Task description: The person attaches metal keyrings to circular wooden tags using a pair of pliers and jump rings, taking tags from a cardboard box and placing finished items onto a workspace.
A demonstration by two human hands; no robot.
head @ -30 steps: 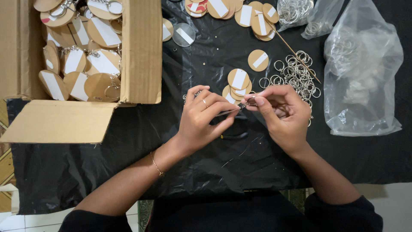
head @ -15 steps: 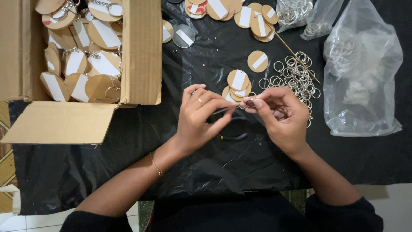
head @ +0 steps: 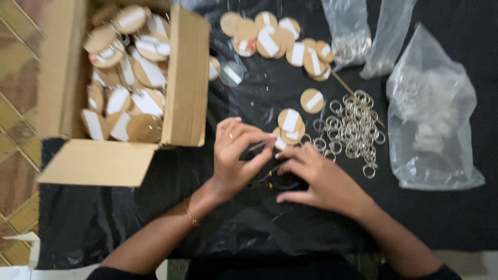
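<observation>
A black plastic sheet [head: 119, 223] covers the work surface, wrinkled and catching soft glints of light from overhead. Along the left edge shows a tiled floor [head: 15, 119] in brown and yellowish tones, set diagonally. At the bottom left corner lies a pale, whitish strip [head: 31, 259].

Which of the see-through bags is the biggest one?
The bag farthest right, beside the pile of rings. It is wide and puffy, while the other two bags at the top are narrow.
</observation>
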